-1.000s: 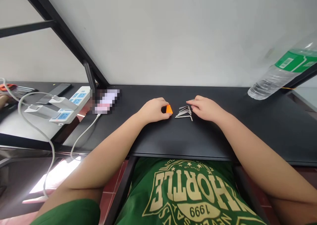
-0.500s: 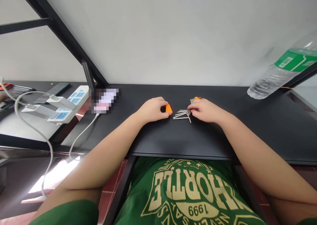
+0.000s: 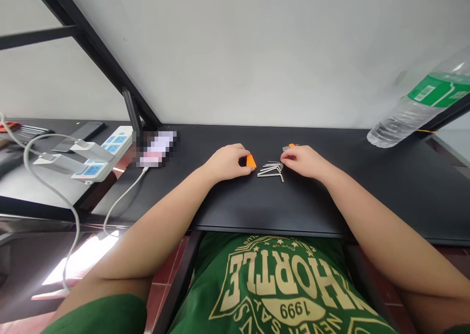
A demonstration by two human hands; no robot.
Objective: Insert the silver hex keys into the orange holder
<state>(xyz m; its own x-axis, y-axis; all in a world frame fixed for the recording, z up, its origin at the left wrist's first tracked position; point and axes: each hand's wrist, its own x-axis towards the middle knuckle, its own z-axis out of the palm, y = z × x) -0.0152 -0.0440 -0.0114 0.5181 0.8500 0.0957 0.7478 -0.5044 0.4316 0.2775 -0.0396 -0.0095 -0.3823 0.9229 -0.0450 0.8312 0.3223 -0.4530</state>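
My left hand (image 3: 227, 162) pinches an orange plastic hex key holder (image 3: 250, 161) between thumb and fingers, just above the black desk. To its right, several silver L-shaped hex keys (image 3: 270, 170) lie in a row, short ends towards my right hand. My right hand (image 3: 304, 161) is closed, its thumb and fingertips together at the bent end of the thin uppermost hex key (image 3: 274, 162). Behind the right hand lies a second orange holder (image 3: 293, 145) with silver keys, partly hidden by the fingers.
A clear plastic bottle (image 3: 404, 113) with a green label stands at the right back. On the left are a charging phone (image 3: 157, 148), a white power strip (image 3: 106, 153) with plugs and cables, and a dark phone (image 3: 82, 134). A black metal frame (image 3: 99, 50) rises there.
The right fingertips have drawn together and shifted slightly at the upper end of the row. A thin hex key now shows there. The left hand stays put with the orange holder.
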